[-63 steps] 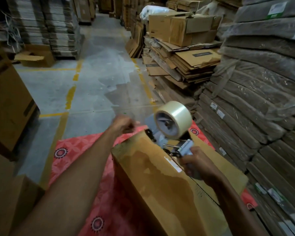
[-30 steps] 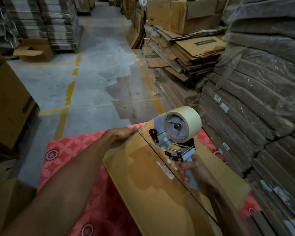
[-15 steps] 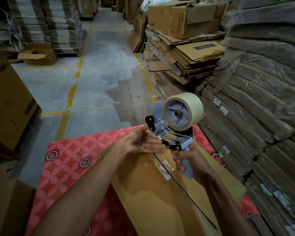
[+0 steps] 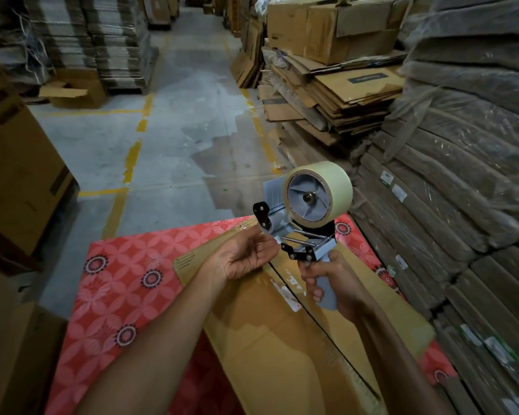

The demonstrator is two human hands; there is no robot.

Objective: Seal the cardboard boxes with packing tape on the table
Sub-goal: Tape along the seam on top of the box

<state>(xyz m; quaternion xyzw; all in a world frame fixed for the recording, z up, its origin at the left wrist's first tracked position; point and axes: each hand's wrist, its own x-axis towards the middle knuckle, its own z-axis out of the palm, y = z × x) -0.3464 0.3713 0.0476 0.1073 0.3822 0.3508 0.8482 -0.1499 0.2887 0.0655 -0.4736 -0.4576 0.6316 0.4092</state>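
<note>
A brown cardboard box (image 4: 270, 348) lies on the table with the red flowered cloth (image 4: 120, 283), its two top flaps meeting along a diagonal seam. My right hand (image 4: 333, 286) grips the grey handle of a tape dispenser (image 4: 306, 217) that carries a roll of pale packing tape and is held upright above the box. My left hand (image 4: 246, 256) is palm up beside the dispenser's front, fingertips at the roller and blade end. Whether those fingers pinch the tape end is hidden.
Tall stacks of flattened, wrapped cardboard (image 4: 450, 187) rise along the right edge of the table. Large brown boxes (image 4: 15, 175) stand at the left. More flat cartons and boxes (image 4: 336, 73) are piled beyond, with a concrete aisle (image 4: 168, 139) marked by yellow lines.
The dispenser has come up off the far end of the box. My left hand left the box's far edge and moved to the dispenser's front end.
</note>
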